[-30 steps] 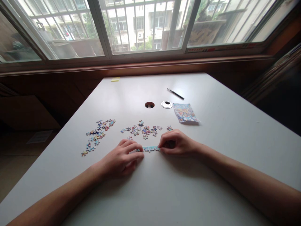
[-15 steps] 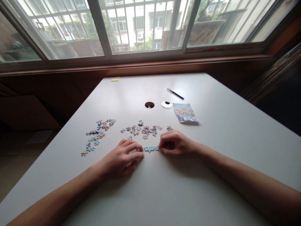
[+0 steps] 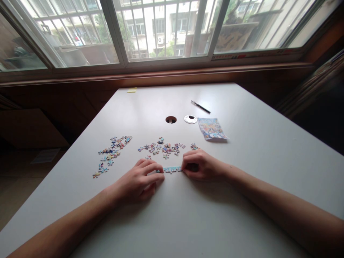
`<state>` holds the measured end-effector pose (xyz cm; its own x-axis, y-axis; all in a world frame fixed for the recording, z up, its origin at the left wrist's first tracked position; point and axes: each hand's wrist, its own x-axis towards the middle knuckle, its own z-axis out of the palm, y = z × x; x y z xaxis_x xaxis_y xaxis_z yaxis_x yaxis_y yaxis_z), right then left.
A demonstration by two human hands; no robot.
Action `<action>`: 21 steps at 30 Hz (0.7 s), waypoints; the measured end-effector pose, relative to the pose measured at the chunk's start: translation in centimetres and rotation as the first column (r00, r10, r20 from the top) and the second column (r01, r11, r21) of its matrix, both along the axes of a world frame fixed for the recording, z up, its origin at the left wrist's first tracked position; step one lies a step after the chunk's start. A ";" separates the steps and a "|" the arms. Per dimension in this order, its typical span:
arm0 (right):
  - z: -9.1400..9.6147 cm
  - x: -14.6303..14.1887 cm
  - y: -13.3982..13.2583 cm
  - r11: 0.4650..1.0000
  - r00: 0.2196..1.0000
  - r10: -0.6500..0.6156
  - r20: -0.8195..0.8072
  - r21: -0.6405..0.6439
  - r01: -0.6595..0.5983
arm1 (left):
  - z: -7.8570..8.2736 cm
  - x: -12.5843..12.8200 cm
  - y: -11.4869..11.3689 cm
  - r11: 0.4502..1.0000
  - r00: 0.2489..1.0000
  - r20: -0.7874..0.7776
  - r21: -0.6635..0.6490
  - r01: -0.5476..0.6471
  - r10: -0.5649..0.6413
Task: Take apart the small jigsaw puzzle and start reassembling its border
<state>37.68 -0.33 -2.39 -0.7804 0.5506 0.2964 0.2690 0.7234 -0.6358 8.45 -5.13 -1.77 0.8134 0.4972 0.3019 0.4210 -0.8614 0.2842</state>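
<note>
A short strip of joined light-blue jigsaw pieces point(image 3: 172, 170) lies flat on the white table between my hands. My left hand point(image 3: 143, 177) rests over its left end, fingers bent and closed on it, hiding that end. At the right end, my right hand point(image 3: 200, 164) pinches the strip between thumb and fingers; the fingertips cover what exactly is gripped. Just beyond the hands lies a loose cluster of jigsaw pieces point(image 3: 167, 147). One small group of pieces point(image 3: 194, 146) sits right behind my right hand.
More jigsaw pieces point(image 3: 114, 150) spread along the table's left side. Behind stand a round cable hole point(image 3: 171, 119), its metal cover point(image 3: 190, 119), a printed picture sheet point(image 3: 213, 128) and a pen point(image 3: 200, 106). Yellow sticky notes point(image 3: 132, 90) lie at the far edge, below the window.
Hardly anything differs. My right hand has shifted very slightly at the strip's right end; my left hand and the loose pieces stay put.
</note>
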 end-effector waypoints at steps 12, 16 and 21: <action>0.2 -0.2 -0.3 0.994 0.998 -0.003 0.069 0.110 -0.005 | 0.1 0.0 -0.1 1.000 0.998 0.061 0.012 0.007 -0.008; 0.2 -0.1 -0.3 0.986 0.999 0.034 0.024 0.160 -0.038 | -0.1 -0.1 0.0 0.999 0.997 0.073 0.035 0.000 -0.003; 0.3 -0.3 -0.7 0.952 0.993 0.099 0.066 0.284 -0.114 | 0.3 0.0 -0.2 0.998 0.998 -0.024 0.036 0.059 -0.058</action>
<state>37.40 -0.99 -2.12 -0.8480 0.3610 0.3880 0.2068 0.8995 -0.3848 8.48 -5.31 -1.44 0.8477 0.4378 0.2996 0.3759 -0.8942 0.2431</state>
